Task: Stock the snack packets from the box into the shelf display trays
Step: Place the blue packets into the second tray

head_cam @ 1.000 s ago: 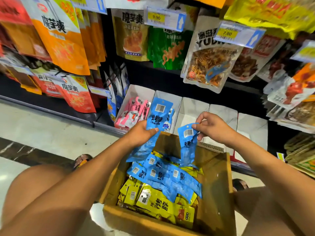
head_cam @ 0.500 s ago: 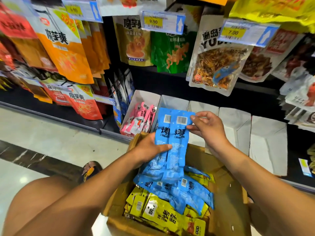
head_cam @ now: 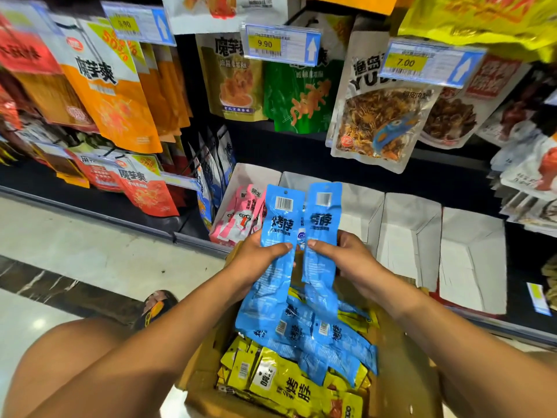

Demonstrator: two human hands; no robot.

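Two sets of blue packets are clamped upright, one by the left hand, one by the right hand, above the box and just before the white trays. They are best squared together, then slid barcode-up into the tray behind them.

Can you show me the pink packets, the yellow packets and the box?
pink packets (head_cam: 241, 215): head view, front packet's face.
yellow packets (head_cam: 289, 387): head view, top packet's front.
box (head_cam: 398, 372): head view, bare inner right wall.
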